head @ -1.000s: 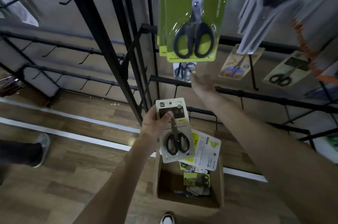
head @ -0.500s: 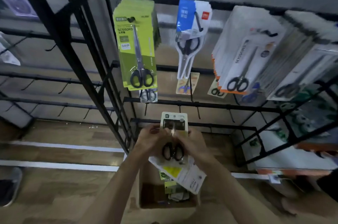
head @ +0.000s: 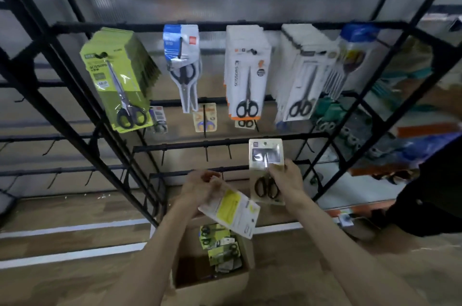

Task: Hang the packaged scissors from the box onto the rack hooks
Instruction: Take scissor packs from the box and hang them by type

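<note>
The white-carded scissors pack [head: 265, 155] stands upright in front of the rack's lower rails, its black handles at the bottom. The right hand [head: 286, 178] grips it by its right edge, thumb across the clear front. Its top edge sits just below the third rail [head: 225, 142], near the bare hooks [head: 206, 154] there, and is not on any hook.

The left hand [head: 200, 187], just left of it, pinches the upper corner of a second pack [head: 232, 213], which is tilted with its yellow-and-white back showing. That pack hangs over the far edge of the cardboard box [head: 212, 284] on the wooden floor [head: 62, 278]. More green packs [head: 220, 245] lie heaped at the box's right side.

On the black rack's top rail [head: 150, 27], from the left end, hang a thick row of green-carded scissors [head: 117, 80], a blue-topped pack [head: 183, 60], white-and-orange packs [head: 246, 75] and a white stack [head: 303, 75]. Smaller packs [head: 205, 118] hang on the second rail. A person in dark clothes [head: 437, 193] stands at the right edge.
</note>
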The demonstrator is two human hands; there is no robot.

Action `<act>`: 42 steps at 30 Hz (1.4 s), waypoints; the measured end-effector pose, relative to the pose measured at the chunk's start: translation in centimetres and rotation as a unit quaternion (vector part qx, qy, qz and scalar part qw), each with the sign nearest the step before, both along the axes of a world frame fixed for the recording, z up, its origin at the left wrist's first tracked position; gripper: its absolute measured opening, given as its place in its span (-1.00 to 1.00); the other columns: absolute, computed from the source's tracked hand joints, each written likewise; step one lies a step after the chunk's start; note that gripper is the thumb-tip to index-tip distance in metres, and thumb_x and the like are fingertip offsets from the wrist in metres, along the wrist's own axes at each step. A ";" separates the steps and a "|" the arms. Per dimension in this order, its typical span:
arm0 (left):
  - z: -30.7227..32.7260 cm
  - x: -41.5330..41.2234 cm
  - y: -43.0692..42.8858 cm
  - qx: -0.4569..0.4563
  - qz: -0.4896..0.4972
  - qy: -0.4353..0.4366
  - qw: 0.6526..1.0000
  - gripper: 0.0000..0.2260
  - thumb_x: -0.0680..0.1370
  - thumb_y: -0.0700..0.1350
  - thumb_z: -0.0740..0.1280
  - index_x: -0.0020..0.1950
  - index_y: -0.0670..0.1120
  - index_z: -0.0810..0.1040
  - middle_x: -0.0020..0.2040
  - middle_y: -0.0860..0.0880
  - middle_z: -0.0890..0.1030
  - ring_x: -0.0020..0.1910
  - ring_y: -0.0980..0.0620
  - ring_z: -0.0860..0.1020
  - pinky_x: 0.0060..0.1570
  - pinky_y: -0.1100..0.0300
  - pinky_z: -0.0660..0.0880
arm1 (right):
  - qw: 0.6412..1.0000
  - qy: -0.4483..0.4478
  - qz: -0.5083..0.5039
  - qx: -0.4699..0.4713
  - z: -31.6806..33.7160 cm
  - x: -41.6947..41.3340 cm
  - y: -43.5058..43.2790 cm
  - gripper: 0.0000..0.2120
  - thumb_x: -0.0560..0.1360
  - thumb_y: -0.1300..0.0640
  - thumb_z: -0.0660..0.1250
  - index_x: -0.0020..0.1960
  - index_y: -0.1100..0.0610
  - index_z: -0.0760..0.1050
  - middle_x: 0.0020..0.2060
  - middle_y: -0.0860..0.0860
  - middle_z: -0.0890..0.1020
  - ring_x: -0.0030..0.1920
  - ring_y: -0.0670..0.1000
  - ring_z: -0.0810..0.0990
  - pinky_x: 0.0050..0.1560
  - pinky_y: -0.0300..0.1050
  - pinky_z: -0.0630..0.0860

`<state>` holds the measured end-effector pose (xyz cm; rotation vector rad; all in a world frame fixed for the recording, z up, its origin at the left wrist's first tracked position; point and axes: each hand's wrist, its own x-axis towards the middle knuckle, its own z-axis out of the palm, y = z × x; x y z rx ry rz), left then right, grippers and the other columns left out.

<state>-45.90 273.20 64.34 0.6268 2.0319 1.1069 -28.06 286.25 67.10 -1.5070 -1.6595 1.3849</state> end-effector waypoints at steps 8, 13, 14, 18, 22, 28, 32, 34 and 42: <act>3.4 6.9 3.5 0.014 0.049 0.078 0.996 -0.90 0.59 -0.21 0.39 0.07 -0.05 0.64 0.05 -0.04 0.64 0.09 0.00 0.60 0.07 0.15 0.54 | 0.997 0.061 0.012 -0.039 1.0 5.6 1.7 -0.81 0.57 0.09 0.36 -0.21 0.10 0.54 -0.23 0.05 0.67 -0.15 0.07 0.62 -0.08 -0.02 0.52; 4.1 9.1 4.4 0.018 0.068 0.077 0.994 -0.82 0.57 -0.22 0.42 0.16 -0.09 0.63 0.10 -0.03 0.62 -0.14 0.13 0.58 -0.30 0.38 0.53 | 0.997 0.059 0.017 -0.052 1.2 7.1 2.2 -0.81 0.55 0.13 0.36 -0.23 0.13 0.54 -0.30 -0.01 0.62 -0.25 -0.02 0.56 -0.25 -0.16 0.43; 4.2 9.2 4.5 0.019 0.069 0.080 0.994 -0.83 0.57 -0.23 0.41 0.16 -0.09 0.62 0.08 -0.02 0.60 -0.19 0.17 0.56 -0.42 0.42 0.48 | 0.997 0.056 0.021 -0.052 1.2 7.1 2.6 -0.82 0.55 0.14 0.36 -0.23 0.14 0.54 -0.31 -0.01 0.61 -0.26 -0.04 0.54 -0.27 -0.18 0.42; 3.5 9.0 4.8 -0.002 0.072 0.086 0.994 -0.87 0.60 -0.24 0.37 0.08 -0.02 0.60 0.10 0.03 0.53 0.02 0.05 0.57 -0.31 0.28 0.52 | 0.997 0.045 0.029 -0.053 0.7 6.3 3.8 -0.81 0.53 0.13 0.37 -0.26 0.10 0.51 -0.31 -0.03 0.60 -0.27 -0.06 0.53 -0.23 -0.15 0.41; 2.6 7.3 6.0 -0.006 0.074 0.087 0.993 -0.85 0.60 -0.24 0.37 0.01 0.02 0.58 0.14 0.04 0.53 0.23 -0.03 0.55 0.01 0.01 0.62 | 0.997 0.044 0.039 -0.054 -0.1 4.8 5.0 -0.83 0.51 0.12 0.38 -0.10 0.25 0.61 -0.22 0.06 0.66 -0.18 0.01 0.57 -0.13 -0.09 0.45; 0.6 5.4 8.2 -0.004 0.081 0.078 0.994 -0.83 0.61 -0.27 0.33 -0.01 0.00 0.59 0.10 0.00 0.57 0.09 0.02 0.54 0.00 0.00 0.62 | 0.997 0.030 0.044 -0.054 -1.9 2.6 7.0 -0.78 0.51 0.15 0.36 -0.01 0.33 0.58 -0.22 0.12 0.63 -0.24 -0.03 0.52 -0.20 -0.12 0.42; -1.9 4.5 9.8 -0.002 0.100 0.078 0.992 -0.84 0.61 -0.27 0.33 0.03 -0.03 0.62 0.08 0.01 0.60 0.06 0.07 0.56 -0.22 0.34 0.52 | 0.997 0.044 0.050 -0.048 -4.5 0.5 9.7 -0.82 0.53 0.17 0.33 0.02 0.29 0.57 -0.15 0.12 0.65 -0.20 -0.01 0.55 -0.23 -0.16 0.44; -3.1 4.2 10.5 0.005 0.105 0.092 0.990 -0.84 0.61 -0.30 0.33 0.07 -0.07 0.63 0.01 0.04 0.59 -0.08 0.17 0.54 -0.39 0.54 0.40 | 0.996 0.060 0.053 -0.040 -5.8 -0.6 11.2 -0.81 0.56 0.19 0.33 0.03 0.32 0.57 -0.15 0.12 0.64 -0.19 -0.02 0.54 -0.28 -0.21 0.43; -6.7 3.3 11.9 0.019 0.123 0.100 0.987 -0.82 0.56 -0.26 0.38 -0.05 0.04 0.63 -0.14 0.10 0.64 -0.11 0.05 0.61 -0.21 0.18 0.50 | 0.994 0.031 0.101 -0.020 -8.4 -4.8 14.3 -0.88 0.56 0.07 0.33 -0.03 0.13 0.55 -0.26 -0.09 0.56 -0.26 -0.15 0.50 -0.29 -0.28 0.39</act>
